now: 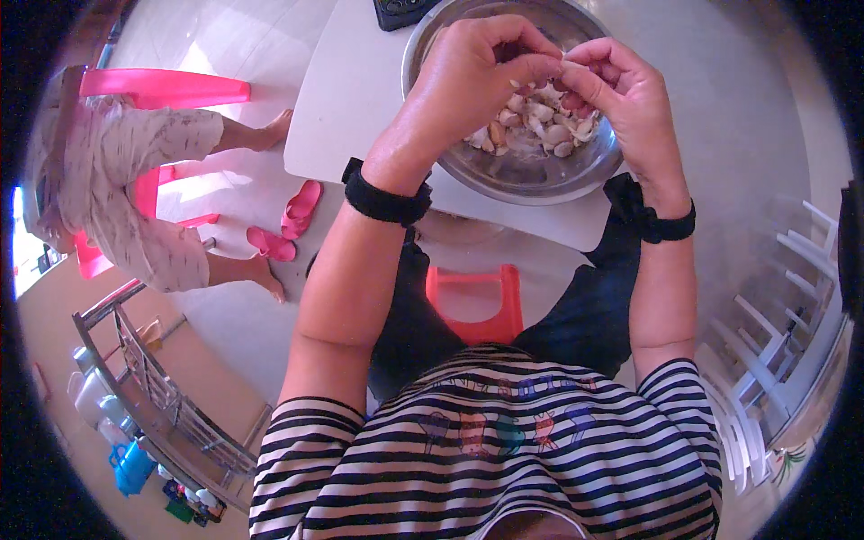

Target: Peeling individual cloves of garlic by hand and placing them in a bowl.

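Both of my hands are raised over a round metal basin and meet at the fingertips. My left hand and my right hand pinch a small pale piece between them, which looks like a garlic clove or its skin; the fingers mostly cover it. Below, garlic cloves, several still in their skins, lie heaped in the basin with loose papery skins. The basin stands on a pale tabletop, near its edge. Each of my wrists wears a black band.
A black device lies on the table behind the basin. On the left, another person sits on a pink chair, with pink slippers on the floor. A red stool is between my legs. A metal rack stands lower left; white chairs stand right.
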`<action>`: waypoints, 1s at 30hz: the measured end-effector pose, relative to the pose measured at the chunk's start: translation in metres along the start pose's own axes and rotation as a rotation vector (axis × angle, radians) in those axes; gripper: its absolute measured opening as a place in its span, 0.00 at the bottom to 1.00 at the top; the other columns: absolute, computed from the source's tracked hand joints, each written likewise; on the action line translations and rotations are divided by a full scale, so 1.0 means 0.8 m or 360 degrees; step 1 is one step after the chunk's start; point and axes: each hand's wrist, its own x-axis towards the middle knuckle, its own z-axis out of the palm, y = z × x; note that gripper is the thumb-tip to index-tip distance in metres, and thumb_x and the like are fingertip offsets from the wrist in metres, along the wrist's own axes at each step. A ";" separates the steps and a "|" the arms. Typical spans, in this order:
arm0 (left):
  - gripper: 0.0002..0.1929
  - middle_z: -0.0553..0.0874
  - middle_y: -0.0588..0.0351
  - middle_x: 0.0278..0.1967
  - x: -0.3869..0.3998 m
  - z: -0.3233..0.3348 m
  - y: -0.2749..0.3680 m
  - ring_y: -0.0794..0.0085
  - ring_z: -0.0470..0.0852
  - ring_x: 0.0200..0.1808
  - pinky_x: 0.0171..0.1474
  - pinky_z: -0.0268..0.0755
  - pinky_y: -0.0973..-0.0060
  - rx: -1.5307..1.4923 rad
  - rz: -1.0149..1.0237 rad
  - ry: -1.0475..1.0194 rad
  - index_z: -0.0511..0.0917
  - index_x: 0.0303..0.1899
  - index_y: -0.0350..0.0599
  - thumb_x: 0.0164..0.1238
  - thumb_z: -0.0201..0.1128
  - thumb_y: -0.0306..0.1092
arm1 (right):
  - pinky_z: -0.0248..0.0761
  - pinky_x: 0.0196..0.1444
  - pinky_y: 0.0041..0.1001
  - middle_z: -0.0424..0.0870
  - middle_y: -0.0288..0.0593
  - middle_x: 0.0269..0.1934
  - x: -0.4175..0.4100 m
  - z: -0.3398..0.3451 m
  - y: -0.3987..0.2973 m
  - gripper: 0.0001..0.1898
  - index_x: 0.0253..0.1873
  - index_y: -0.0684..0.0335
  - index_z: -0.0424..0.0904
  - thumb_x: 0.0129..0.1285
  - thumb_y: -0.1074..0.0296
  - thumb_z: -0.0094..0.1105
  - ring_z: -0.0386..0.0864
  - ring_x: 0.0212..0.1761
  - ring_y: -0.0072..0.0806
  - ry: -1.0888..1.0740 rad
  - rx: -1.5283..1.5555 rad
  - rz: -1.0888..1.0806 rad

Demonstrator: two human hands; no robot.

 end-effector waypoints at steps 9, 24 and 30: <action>0.09 0.81 0.61 0.28 0.000 0.013 -0.006 0.82 0.79 0.30 0.34 0.72 0.84 -0.0169 -0.0148 0.0069 0.78 0.42 0.39 0.73 0.57 0.36 | 0.70 0.31 0.18 0.81 0.31 0.28 0.001 0.008 0.006 0.06 0.41 0.63 0.79 0.65 0.68 0.63 0.75 0.28 0.14 0.0161 -0.0270 -0.0247; 0.14 0.72 0.67 0.23 -0.003 0.024 0.009 0.84 0.68 0.24 0.26 0.60 0.83 -0.0257 -0.0039 0.0134 0.74 0.33 0.44 0.76 0.51 0.42 | 0.64 0.32 0.18 0.74 0.27 0.26 0.000 0.011 0.001 0.13 0.38 0.60 0.76 0.72 0.57 0.52 0.69 0.29 0.13 0.0029 0.0080 -0.0211; 0.13 0.68 0.69 0.22 -0.004 0.023 0.016 0.86 0.63 0.22 0.25 0.53 0.84 -0.0691 -0.0285 0.0076 0.73 0.32 0.48 0.76 0.50 0.43 | 0.64 0.33 0.17 0.74 0.28 0.28 0.002 0.014 0.008 0.13 0.39 0.60 0.76 0.73 0.57 0.52 0.69 0.30 0.13 0.0001 0.0233 -0.0332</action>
